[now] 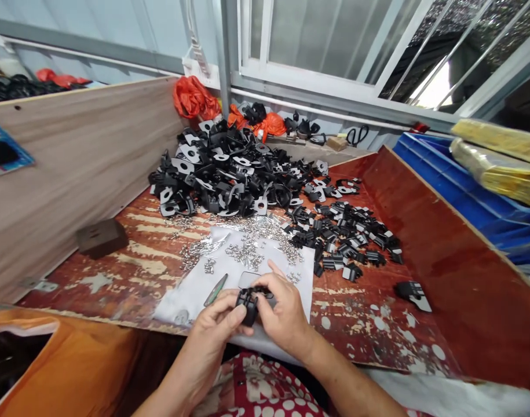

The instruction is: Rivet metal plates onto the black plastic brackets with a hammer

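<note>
Close to the table's front edge, my left hand [223, 315] is closed around a black plastic part [247, 310] with a grey plate on it. My right hand [282, 304] grips the same part from the other side, thumb and fingers pinching it; what lies between those fingertips is partly hidden. Under both hands a white sheet [182, 292] covers the table. Beside my left hand lies a slim green tool [215, 289], its exact kind unclear. Several small silver screws [245, 255] are scattered over the sheet beyond my hands.
A big heap of black parts with grey plates [230, 168] fills the back. Smaller black clips [347, 237] lie to the right, near a lone black part [413, 295]. A brown block [102, 237] sits left. Wooden boards [86, 139] wall the sides; a blue crate [473, 179] stands right.
</note>
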`<move>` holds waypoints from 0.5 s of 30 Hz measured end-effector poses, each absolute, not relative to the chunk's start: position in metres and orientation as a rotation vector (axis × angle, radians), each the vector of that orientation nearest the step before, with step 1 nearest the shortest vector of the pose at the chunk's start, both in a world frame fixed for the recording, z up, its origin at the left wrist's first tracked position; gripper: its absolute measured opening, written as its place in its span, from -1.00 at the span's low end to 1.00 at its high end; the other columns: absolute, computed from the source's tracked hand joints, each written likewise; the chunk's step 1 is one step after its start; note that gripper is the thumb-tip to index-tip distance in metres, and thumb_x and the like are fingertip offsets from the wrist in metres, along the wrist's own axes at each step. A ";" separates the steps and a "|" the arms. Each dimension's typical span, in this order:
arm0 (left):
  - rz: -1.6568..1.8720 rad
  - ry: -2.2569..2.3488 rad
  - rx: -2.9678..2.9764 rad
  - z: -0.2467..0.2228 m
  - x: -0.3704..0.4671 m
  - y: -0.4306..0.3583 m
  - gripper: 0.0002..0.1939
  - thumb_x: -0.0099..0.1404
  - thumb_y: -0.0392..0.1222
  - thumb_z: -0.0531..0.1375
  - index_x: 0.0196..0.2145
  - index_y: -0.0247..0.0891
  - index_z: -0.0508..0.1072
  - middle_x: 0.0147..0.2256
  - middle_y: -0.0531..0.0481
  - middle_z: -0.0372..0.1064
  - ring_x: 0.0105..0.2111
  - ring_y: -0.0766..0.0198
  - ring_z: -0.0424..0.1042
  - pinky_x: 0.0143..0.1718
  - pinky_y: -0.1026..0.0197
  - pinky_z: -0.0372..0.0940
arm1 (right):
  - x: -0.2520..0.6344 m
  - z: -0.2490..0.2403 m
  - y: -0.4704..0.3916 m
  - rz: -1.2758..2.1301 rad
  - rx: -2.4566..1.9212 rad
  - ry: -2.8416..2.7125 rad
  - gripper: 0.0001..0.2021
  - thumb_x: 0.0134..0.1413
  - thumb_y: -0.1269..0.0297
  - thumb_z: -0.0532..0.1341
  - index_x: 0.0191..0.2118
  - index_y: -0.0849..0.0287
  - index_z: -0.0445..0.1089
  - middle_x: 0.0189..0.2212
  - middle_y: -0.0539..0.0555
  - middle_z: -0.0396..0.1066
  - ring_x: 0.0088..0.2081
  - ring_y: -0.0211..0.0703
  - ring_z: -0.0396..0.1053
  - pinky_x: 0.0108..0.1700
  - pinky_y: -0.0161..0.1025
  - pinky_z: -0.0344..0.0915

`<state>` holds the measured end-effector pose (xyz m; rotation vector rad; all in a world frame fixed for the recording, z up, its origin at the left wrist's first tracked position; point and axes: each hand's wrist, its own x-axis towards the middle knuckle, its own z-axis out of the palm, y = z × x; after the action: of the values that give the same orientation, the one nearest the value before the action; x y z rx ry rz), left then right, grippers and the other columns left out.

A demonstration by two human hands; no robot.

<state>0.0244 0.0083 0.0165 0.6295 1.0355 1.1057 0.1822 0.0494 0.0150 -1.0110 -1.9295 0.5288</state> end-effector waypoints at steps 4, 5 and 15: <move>1.087 1.024 0.609 0.014 0.025 0.007 -0.73 0.12 0.02 0.44 -0.32 -0.22 0.68 -0.17 -0.09 0.34 -0.34 0.25 0.31 -0.37 0.26 0.42 | 0.185 0.016 0.052 0.404 -1.081 -1.976 -0.83 0.16 0.45 0.15 -0.28 0.06 0.46 -0.43 -0.01 0.48 -0.27 -0.11 0.41 0.21 0.11 0.20; 1.089 1.025 0.604 0.014 0.026 0.007 -0.72 0.12 0.03 0.44 -0.30 -0.21 0.68 -0.18 -0.08 0.34 -0.35 0.25 0.30 -0.38 0.26 0.43 | 0.185 0.016 0.052 0.398 -1.082 -1.965 -0.82 0.17 0.45 0.16 -0.28 0.05 0.47 -0.45 -0.03 0.48 -0.31 -0.13 0.40 0.21 0.11 0.19; 1.045 0.945 0.643 0.018 0.014 0.008 -0.76 0.15 -0.02 0.43 -0.40 -0.27 0.65 -0.22 -0.08 0.27 -0.27 0.18 0.28 -0.40 0.26 0.44 | 0.177 0.002 0.040 0.569 -0.915 -1.829 -0.72 0.20 0.46 0.14 -0.10 0.00 0.53 -0.36 -0.03 0.57 -0.27 -0.16 0.49 0.34 0.18 0.03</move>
<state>0.0144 0.0083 0.0183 0.6434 0.9450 1.0454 0.1772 0.0396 0.0023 -0.9146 -1.8286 0.5688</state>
